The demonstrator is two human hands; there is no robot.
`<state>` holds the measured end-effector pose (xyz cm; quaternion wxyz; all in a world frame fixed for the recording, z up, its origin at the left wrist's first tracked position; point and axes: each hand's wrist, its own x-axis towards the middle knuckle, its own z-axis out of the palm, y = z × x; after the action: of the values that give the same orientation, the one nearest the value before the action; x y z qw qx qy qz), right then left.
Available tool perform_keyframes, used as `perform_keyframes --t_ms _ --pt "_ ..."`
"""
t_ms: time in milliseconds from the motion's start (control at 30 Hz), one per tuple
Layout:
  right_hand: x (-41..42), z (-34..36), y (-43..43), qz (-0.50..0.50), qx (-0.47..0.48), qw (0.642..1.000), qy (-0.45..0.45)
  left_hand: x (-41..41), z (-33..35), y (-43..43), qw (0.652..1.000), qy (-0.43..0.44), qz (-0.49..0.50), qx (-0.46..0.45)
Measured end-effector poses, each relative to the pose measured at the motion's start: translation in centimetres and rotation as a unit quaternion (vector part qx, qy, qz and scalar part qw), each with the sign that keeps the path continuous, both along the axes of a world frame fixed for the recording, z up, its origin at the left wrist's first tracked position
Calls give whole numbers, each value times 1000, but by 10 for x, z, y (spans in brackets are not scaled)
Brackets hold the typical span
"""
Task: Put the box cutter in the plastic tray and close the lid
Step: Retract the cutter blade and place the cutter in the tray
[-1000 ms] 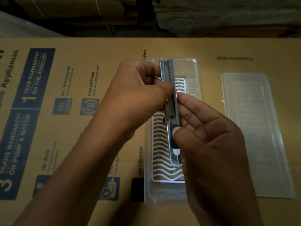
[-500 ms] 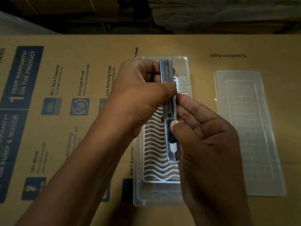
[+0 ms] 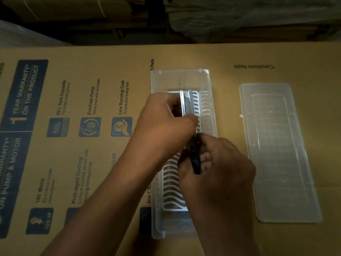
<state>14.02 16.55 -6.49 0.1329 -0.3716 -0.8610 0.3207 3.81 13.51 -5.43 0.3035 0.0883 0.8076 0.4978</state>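
Note:
A metal box cutter [image 3: 187, 102] with a dark slider lies lengthwise over the clear plastic tray [image 3: 180, 76], low inside it above the white wavy grid insert [image 3: 170, 183]. My left hand [image 3: 162, 126] pinches the cutter's far half from the left. My right hand [image 3: 217, 163] holds its near, dark end from the right. The cutter's middle is hidden by my fingers. The clear lid [image 3: 276, 150] lies flat to the right of the tray, apart from it.
Everything rests on a large printed cardboard sheet [image 3: 73, 126] covering the work surface. Dark stacked cartons and wrapped goods [image 3: 184, 19] stand behind its far edge.
Both hands have lowered the box cutter down towards the tray's insert. My right hand has turned over and curled around the cutter's near end.

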Motion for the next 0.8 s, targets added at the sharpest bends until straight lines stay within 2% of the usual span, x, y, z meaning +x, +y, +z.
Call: perform_keyframes --t_ms 100,200,267,467,800 --pt "1 -4 -4 15 -17 999 -35 0 -3 -9 998 51 -12 -29" --pt "-3 -9 -7 16 -26 998 -47 -4 -4 -19 985 160 52 -34" --pt "-7 -12 -10 23 -33 998 -53 -6 -3 -24 979 188 80 -22" --pt "-14 -23 -15 10 -15 998 -64 -5 -9 -34 971 218 99 -10" --pt "-16 -22 -23 1 -13 998 -69 -6 -11 -42 971 220 90 7"
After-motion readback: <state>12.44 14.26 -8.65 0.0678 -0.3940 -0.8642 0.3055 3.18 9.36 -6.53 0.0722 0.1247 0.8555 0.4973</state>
